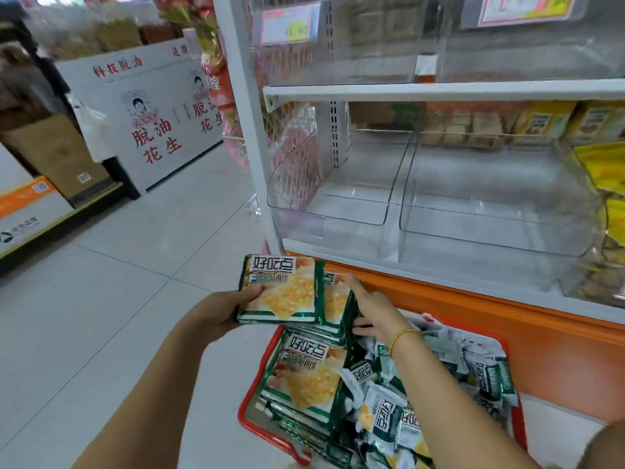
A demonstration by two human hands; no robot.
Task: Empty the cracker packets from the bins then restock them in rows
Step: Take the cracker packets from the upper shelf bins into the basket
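The red basket is heaped with cracker packets. Just above it, the left grip and right grip both clutch a stack. I think slippery wrappers could slide apart before reaching the empty bins above the basket.
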